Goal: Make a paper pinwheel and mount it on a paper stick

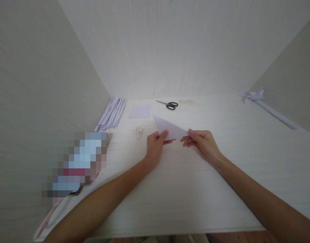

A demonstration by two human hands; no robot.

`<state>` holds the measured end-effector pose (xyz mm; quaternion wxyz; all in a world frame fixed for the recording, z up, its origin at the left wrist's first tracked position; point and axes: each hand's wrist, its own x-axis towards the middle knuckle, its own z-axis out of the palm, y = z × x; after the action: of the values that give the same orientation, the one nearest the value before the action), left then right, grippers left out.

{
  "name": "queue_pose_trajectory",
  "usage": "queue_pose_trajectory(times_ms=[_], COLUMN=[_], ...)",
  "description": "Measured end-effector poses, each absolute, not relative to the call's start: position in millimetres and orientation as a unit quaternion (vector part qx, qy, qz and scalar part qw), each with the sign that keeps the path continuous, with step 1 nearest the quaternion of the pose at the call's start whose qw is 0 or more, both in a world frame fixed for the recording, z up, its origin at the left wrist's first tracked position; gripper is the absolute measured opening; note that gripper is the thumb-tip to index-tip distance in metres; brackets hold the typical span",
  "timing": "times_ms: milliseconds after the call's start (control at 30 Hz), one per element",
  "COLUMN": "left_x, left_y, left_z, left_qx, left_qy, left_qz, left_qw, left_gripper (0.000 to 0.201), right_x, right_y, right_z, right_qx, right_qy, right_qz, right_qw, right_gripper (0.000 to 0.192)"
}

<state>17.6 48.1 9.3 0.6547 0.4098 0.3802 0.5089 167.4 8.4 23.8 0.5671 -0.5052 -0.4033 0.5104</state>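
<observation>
L hand (155, 145) & R hand (201, 141) both pinch the folded paper triangle (170, 130) just above mid-table (170, 189), scissors (170, 105) toward the far edge; looks light, floppy, crease-prone, so best held by the corners.

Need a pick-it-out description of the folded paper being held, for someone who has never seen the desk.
Start at the white desk, mid-front. Between the left hand and right hand is a pale lilac folded triangle, pinched at both lower corners. The flat lilac square behind it lies unfolded and untouched.
</observation>
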Motion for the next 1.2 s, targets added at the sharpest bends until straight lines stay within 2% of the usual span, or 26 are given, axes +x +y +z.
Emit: queue_pose_trajectory(times_ms=[167, 267, 433, 500, 667, 900, 1067, 1200], left_x=[13.5, 13.6, 13.8, 13.7, 13.9, 13.7, 14.7, 14.7], left_y=[50.6, 48.6, 46.8, 47.1, 47.3, 47.3, 48.0, 48.8], left_z=[13.0, 16.6, 17.8, 17.5, 18.7, 19.8, 19.8, 18.0], left_qx=[0.393, 0.419, 0.425, 0.424, 0.415, 0.409, 0.404, 0.408], left_qy=[0.413, 0.409, 0.400, 0.398, 0.400, 0.405, 0.406, 0.400], left_qz=[0.521, 0.501, 0.494, 0.492, 0.491, 0.494, 0.496, 0.495], left_qw=[0.635, 0.638, 0.645, 0.648, 0.654, 0.652, 0.653, 0.654], left_gripper=[0.025, 0.025, 0.023, 0.023, 0.022, 0.022, 0.022, 0.021], right_x=[192.6, 204.1, 207.2, 204.0, 192.4, 185.8, 184.4, 183.7], right_y=[15.3, 43.2, 127.2, 157.6, 198.0, 208.4, 206.6, 199.0], right_z=[36.1, 41.4, 42.1, 39.1, 26.4, 12.1, 10.2, 11.2], right_qx=[-0.595, -0.653, -0.689, -0.696, -0.720, -0.741, -0.746, -0.739], right_qy=[-0.394, -0.478, -0.634, -0.657, -0.647, -0.635, -0.620, -0.603], right_qz=[0.329, 0.246, 0.063, 0.011, 0.011, 0.047, 0.080, 0.118], right_qw=[0.619, 0.533, 0.345, 0.290, 0.250, 0.213, 0.229, 0.277], right_gripper=[0.033, 0.040, 0.014, 0.012, 0.016, 0.020, 0.014, 0.012])
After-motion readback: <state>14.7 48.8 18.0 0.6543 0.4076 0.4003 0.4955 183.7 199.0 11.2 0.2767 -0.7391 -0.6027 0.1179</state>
